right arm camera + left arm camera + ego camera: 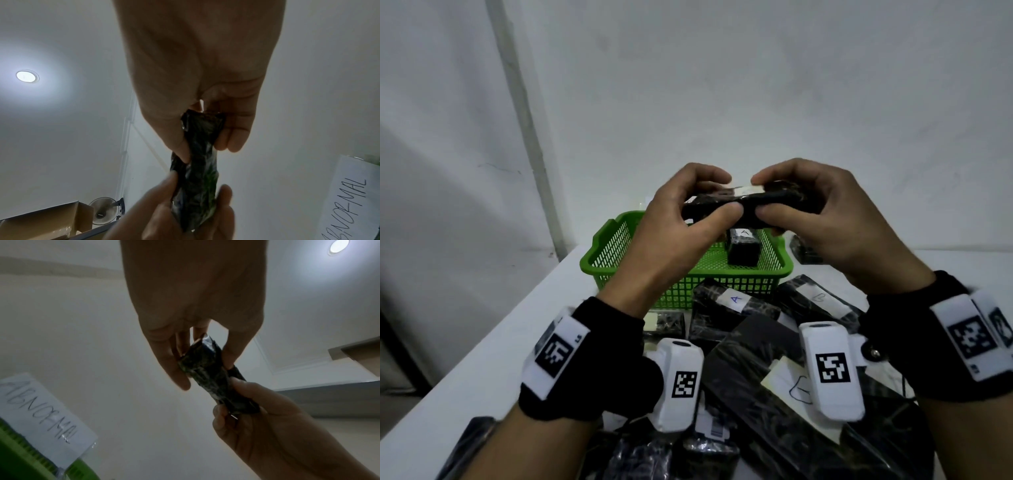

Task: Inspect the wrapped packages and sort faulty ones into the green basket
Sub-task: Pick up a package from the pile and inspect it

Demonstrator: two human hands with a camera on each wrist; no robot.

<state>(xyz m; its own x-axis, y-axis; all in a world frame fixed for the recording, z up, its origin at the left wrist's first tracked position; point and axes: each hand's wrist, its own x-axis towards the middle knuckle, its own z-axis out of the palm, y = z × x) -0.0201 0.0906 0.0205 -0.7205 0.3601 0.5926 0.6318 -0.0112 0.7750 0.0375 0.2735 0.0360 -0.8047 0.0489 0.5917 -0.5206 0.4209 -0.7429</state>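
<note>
Nearest, at 6 o'clock in the head view: heap of black wrapped packages (743,346) on the white table (493,342), several with white labels marked A or another letter. Not touched now.

Above the heap, mid-frame: left hand (678,219) and right hand (822,219) share one package (746,205), held in the air. Long axis runs 9 to 3 o'clock, roughly level, a hand on each end. Left thumb under or in front, fingers curled over the top; right hand mirrors it. Both grips are closed pinches, thumb against fingers, nothing else held. Thumb tips nearly meet at the middle. A pale label shows on the top edge between the fingertips.

Left wrist view: the left fingers (164,356) pinch one end of the package (207,374) and the right hand (257,426) clamps the other. Right wrist view agrees: package (197,170) looks slightly twisted or creased along its length; whether the wrap is faulty, cannot tell.

Directly behind and below the hands, 12 o'clock from the heap: green basket (613,253), one labelled package (743,248) already inside. A paper sign (39,415) reading ABNORMAL sits at the basket.

Judgement: inspection step in progress. If faulty, the drop is short, straight down and slightly forward; the two hands look equally near. More packages (804,251) lie at 3 o'clock of the basket.
</note>
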